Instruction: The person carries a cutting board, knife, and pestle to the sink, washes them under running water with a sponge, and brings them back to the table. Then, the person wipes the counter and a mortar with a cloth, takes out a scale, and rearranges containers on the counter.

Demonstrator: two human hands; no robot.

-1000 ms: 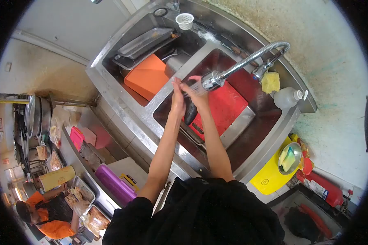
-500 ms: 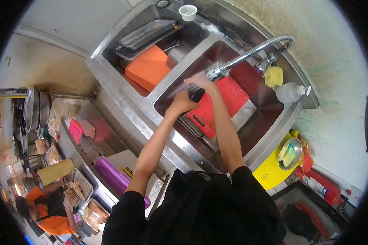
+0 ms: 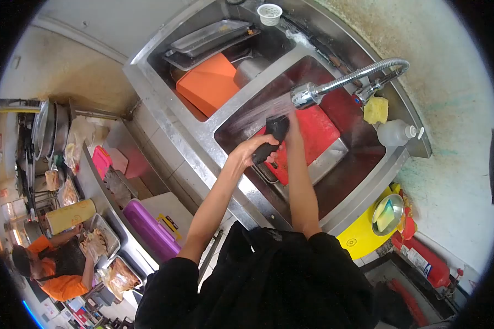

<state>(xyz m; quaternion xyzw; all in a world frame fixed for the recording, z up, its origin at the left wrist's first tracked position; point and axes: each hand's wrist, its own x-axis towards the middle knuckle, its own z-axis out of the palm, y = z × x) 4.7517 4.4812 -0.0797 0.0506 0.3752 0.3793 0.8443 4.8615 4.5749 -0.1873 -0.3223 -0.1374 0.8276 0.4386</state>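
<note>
My left hand (image 3: 253,150) is wrapped round a black object (image 3: 278,127), perhaps a handled tool, over the right sink basin. Beside the object's upper end is my right hand (image 3: 293,130), its fingers blurred and partly hidden. Water sprays left from the faucet head (image 3: 304,96), just above both hands. Under them a red board (image 3: 319,133) lies on a metal tray (image 3: 335,155) in the basin.
An orange board (image 3: 207,85) and metal trays (image 3: 211,37) fill the left basin. A yellow sponge (image 3: 376,110) and bottle (image 3: 394,133) stand on the right rim. Another person (image 3: 66,268) handles food at the lower left counter (image 3: 112,205).
The black object has come up into clear view in my left hand, which has turned. My right hand has moved down beside it, out of the spray. The whole view has shifted slightly.
</note>
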